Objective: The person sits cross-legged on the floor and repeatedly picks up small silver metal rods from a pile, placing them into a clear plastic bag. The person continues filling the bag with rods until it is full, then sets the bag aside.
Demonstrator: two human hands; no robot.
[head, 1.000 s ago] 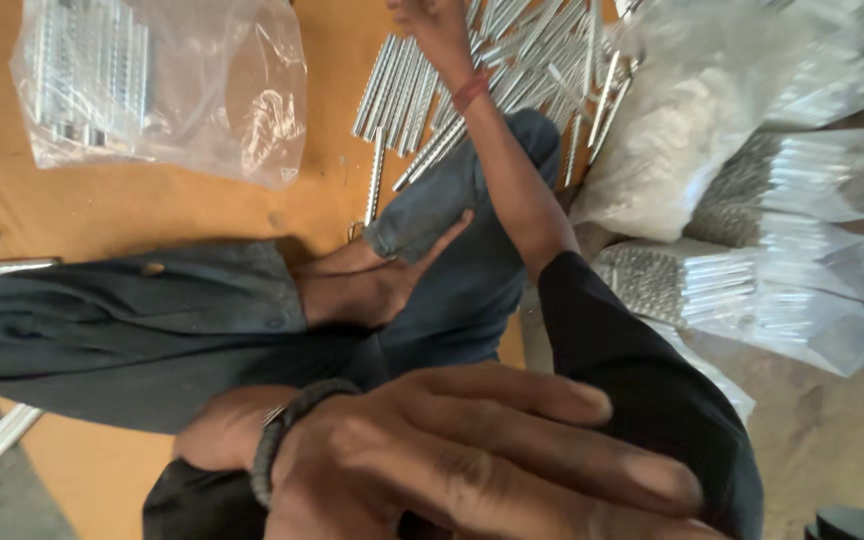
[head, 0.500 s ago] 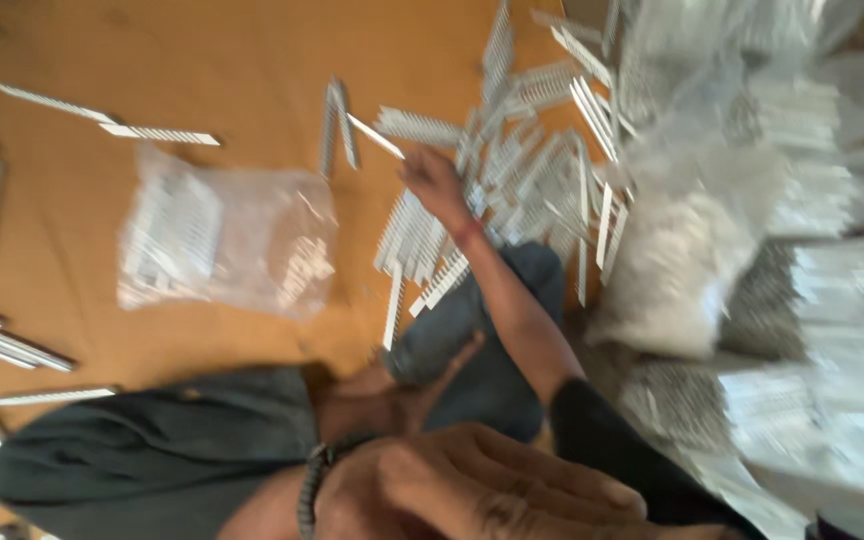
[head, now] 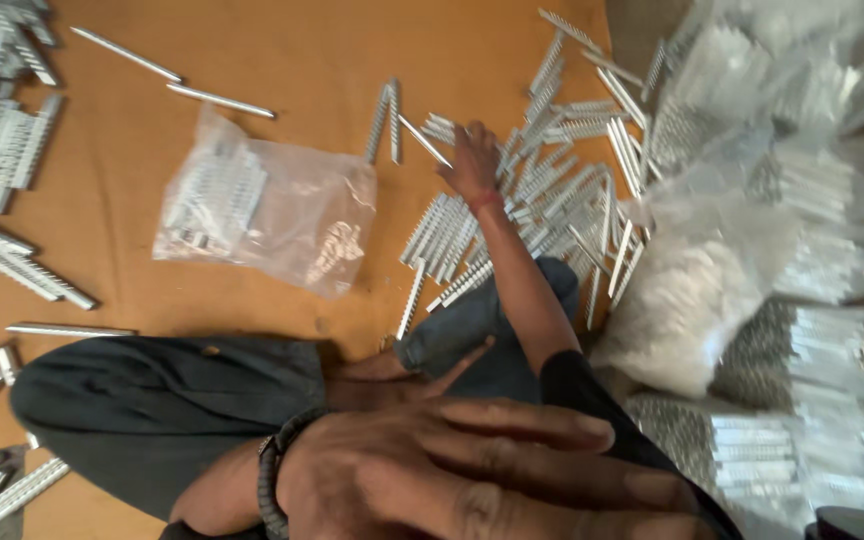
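Observation:
My right hand (head: 472,160), a red thread on its wrist, reaches out from a black sleeve onto a heap of toothed metal strips (head: 552,190) on the brown floor. Its fingers curl down on the strips, and one thin strip (head: 422,138) ends at the thumb; whether it is gripped is hidden. My left hand (head: 472,480) hangs close under the camera with a dark bead bracelet (head: 272,480) on the wrist. The fingers are spread toward the right and nothing is in them. Below lie my crossed legs in dark trousers (head: 162,400) and a bare foot (head: 392,370).
A clear plastic bag (head: 262,205) with strips inside lies left of the heap. Several filled clear bags (head: 752,250) are stacked along the right side. More loose strips (head: 2,150) lie at the far left, and single rods (head: 220,100) near the top.
The view has tilted farther out over the floor, showing more of the heap and the left strips. My right hand stays on the heap; my left hand stays near the camera.

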